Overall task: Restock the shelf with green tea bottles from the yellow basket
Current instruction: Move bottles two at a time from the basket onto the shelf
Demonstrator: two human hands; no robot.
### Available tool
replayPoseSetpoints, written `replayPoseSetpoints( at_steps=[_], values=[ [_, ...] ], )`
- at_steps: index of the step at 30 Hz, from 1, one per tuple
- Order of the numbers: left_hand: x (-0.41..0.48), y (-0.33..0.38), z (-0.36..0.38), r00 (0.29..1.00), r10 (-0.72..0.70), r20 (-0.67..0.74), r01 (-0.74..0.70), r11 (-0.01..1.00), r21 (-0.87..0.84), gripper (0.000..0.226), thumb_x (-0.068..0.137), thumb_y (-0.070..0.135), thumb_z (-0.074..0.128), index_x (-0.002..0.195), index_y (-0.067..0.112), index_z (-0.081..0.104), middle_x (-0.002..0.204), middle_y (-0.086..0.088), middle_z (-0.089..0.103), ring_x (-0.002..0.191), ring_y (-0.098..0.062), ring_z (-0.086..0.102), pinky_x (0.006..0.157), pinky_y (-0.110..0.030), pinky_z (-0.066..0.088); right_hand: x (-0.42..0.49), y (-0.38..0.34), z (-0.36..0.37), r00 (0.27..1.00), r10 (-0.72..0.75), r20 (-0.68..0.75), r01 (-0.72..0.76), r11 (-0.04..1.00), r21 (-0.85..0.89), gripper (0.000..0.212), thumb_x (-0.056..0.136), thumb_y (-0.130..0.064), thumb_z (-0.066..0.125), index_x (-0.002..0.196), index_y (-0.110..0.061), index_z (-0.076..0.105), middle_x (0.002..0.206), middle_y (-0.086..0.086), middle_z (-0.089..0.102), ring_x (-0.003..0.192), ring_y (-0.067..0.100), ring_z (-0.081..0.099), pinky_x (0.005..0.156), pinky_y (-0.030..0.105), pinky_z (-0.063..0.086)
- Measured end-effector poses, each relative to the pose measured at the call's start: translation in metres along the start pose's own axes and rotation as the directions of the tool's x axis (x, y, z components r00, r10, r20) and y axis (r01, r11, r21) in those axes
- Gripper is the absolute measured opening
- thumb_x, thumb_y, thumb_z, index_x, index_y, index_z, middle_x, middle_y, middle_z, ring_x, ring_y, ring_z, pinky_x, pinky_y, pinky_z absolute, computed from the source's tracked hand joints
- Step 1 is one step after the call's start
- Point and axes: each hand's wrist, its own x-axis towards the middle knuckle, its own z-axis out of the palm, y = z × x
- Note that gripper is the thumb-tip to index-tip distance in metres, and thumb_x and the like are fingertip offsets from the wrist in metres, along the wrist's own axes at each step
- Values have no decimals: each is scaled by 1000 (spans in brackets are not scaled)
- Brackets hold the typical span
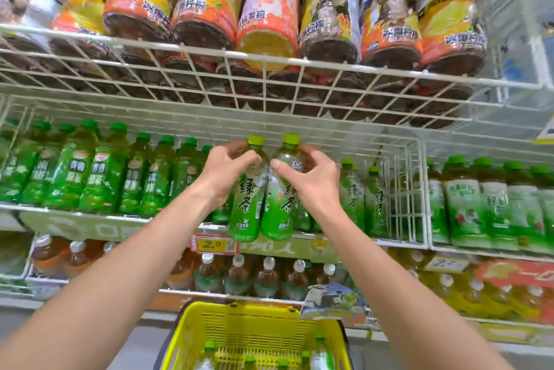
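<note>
**Two green tea bottles being carried to the shelf slot, one per hand**

The left hand is gripping the left bottle and the right hand is gripping the right bottle. On each, fingers and thumb are curling round the shoulder just under the green cap. Gripping high is likely leaving the bases free to go down onto the shelf.

Both bottles are hanging upright below the grips, sides touching, labels facing the person. Pairing them looks like a way to fill the slot in one go. Their bases are sitting about level with the shelf's front lip; cannot tell if they are clearing it.

Just right of the right grip, matching stocked bottles are standing in a row, so the gap behind the held pair is probably the target. Close above both grips the upper wire rack is limiting headroom, so the pair will likely need to go in low.

Well below the grips, the yellow basket is holding more spare bottles, so restocking is partway done.
</note>
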Motion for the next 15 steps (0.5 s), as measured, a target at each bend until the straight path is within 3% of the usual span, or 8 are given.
replayPoseSetpoints(
  at_steps=[3, 6, 9, 13, 15],
  values=[
    [12, -1, -14, 1000, 11, 22, -11, 1000, 8, 46, 61, 32, 78, 102, 11, 77, 101, -6, 78, 103, -23, 69, 100, -42, 48, 14, 3, 23, 999, 42, 23, -42, 999, -15, 82, 62, -61, 87, 131, -25, 64, 124, -8, 69, 113, 12, 64, 101, 35, 53],
    [31, -4, -31, 998, 54, 28, -54, 999, -6, 32, 71, 20, 80, 102, 9, 78, 102, -10, 78, 103, -32, 71, 103, -47, 50, 23, 4, 47, 996, 64, 65, -66, 997, 30, 82, 61, -55, 91, 131, -21, 64, 123, -7, 69, 114, 12, 64, 104, 35, 51],
    [46, -12, -45, 999, 37, 2, -38, 997, 63, 28, 76, 20, 77, 103, 10, 78, 101, -8, 78, 103, -31, 71, 102, -44, 51, 32, 4, 67, 995, 42, 87, -44, 999, 18, 80, 68, -51, 89, 134, -13, 63, 130, 2, 67, 119, 16, 61, 106, 36, 50],
    [64, -29, -62, 998, 7, -68, 1, 993, 117, 13, 83, 7, 74, 94, 16, 74, 91, -5, 77, 89, -27, 71, 83, -31, 51, 44, 1, 92, 983, 75, 169, -67, 996, -57, 80, 68, -53, 88, 135, -17, 63, 134, 0, 65, 121, 19, 62, 105, 37, 51],
    [71, -32, -69, 998, -14, -68, 25, 985, 170, 23, 86, 11, 74, 107, 19, 68, 97, -5, 76, 93, -24, 71, 86, -31, 50, 48, 6, 101, 976, 89, 199, -72, 993, -92, 81, 68, -56, 87, 136, -20, 62, 136, 0, 64, 121, 21, 61, 106, 41, 50]
  ],
)
